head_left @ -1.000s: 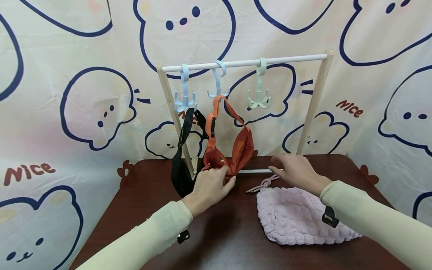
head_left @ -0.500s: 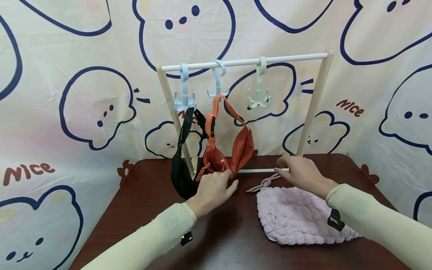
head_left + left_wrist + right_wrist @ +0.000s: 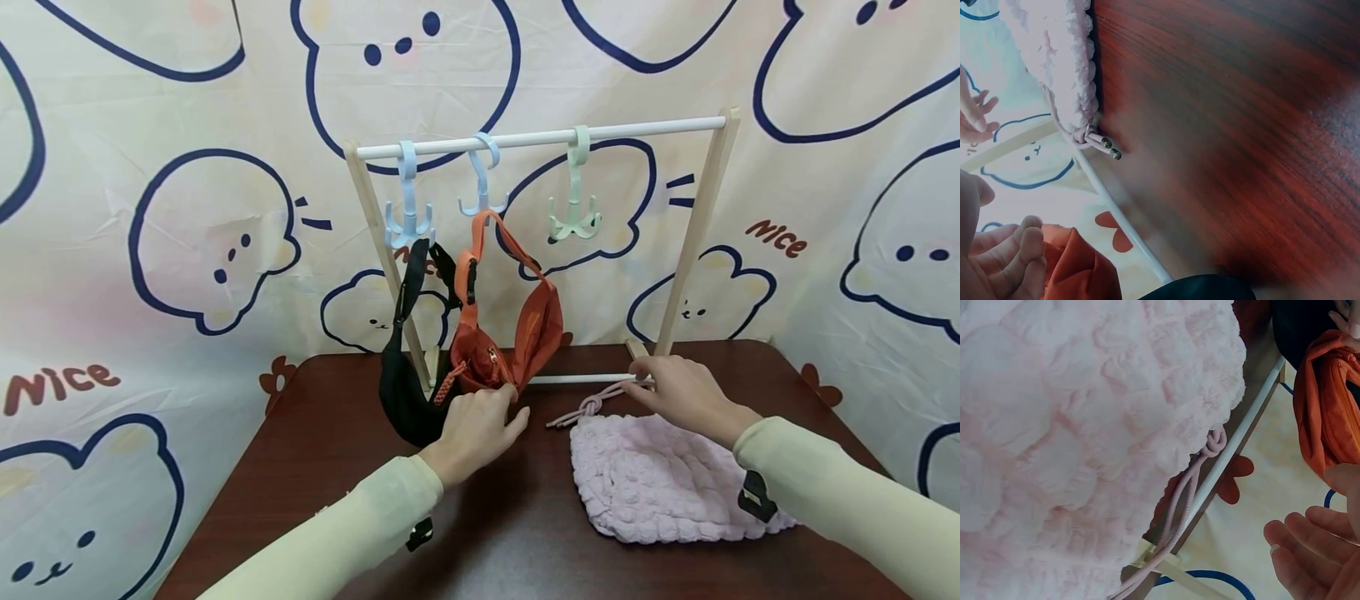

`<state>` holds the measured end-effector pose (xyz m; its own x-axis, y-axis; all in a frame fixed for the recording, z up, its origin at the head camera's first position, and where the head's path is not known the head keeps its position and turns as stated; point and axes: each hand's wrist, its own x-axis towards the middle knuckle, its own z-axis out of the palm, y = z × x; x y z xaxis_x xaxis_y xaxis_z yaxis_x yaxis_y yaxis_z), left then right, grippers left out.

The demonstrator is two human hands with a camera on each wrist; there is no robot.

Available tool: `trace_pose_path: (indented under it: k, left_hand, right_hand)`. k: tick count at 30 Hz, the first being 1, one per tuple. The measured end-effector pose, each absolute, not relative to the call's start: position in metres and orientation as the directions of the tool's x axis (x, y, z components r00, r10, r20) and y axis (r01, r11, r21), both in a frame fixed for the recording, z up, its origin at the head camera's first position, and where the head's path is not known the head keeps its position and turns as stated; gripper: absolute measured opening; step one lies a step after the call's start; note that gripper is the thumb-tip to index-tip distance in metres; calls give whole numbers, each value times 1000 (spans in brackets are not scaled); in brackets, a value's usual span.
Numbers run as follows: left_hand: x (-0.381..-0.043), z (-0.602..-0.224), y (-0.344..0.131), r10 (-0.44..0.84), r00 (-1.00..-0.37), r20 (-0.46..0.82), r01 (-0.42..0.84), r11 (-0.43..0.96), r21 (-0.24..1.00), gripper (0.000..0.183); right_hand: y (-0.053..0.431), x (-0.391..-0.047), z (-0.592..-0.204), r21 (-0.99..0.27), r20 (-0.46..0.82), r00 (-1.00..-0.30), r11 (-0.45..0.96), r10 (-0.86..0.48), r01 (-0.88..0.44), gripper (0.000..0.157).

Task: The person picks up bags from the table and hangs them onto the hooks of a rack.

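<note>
An orange bag (image 3: 538, 329) hangs by its strap from the middle blue hook (image 3: 482, 187), with a zip pocket facing forward. My left hand (image 3: 476, 429) is right at its lower edge, thumb held apart; in the left wrist view the fingers (image 3: 1025, 247) curl loosely beside the orange cloth. On the right, my right hand (image 3: 686, 396) hovers above the back of a pink quilted bag (image 3: 660, 479), loose-fingered and close to its knotted cord (image 3: 591, 407). In the right wrist view the right thumb and fingers (image 3: 1319, 550) are parted, with nothing between them.
A black bag (image 3: 401, 392) hangs at the left from another blue hook (image 3: 409, 204). A green hook (image 3: 575, 196) hangs on the same white rod (image 3: 652, 128), held by wooden side posts (image 3: 690, 242). All stands on a dark brown table (image 3: 315, 442) before a printed cloth backdrop (image 3: 195, 250).
My left hand has slid slightly down and right, away from the orange bag's front, uncovering its braided zip pull. My right hand has moved a little right and down over the pink bag.
</note>
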<state>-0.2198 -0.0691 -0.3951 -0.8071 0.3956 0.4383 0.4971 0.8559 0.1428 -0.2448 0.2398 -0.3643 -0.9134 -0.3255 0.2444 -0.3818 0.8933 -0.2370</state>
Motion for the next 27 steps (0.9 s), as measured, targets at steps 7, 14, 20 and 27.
trace_pose_path:
  k: [7, 14, 20, 27]
  left_hand:
    - [-222, -400, -63, 413, -813, 411, 509, 846, 158, 27]
    - [-225, -405, -54, 422, -813, 402, 515, 843, 157, 26]
    - [-227, -408, -47, 427, -808, 405, 514, 848, 132, 23]
    - [-230, -414, -39, 431, -824, 367, 504, 855, 127, 28]
  right_hand:
    - [249, -245, -367, -251, 199, -930, 901, -309, -353, 29]
    - [264, -250, -369, -276, 156, -949, 910, -274, -308, 28]
    - [281, -256, -370, -282, 132, -959, 918, -253, -280, 31]
    - [298, -263, -370, -246, 95, -969, 938, -229, -246, 27]
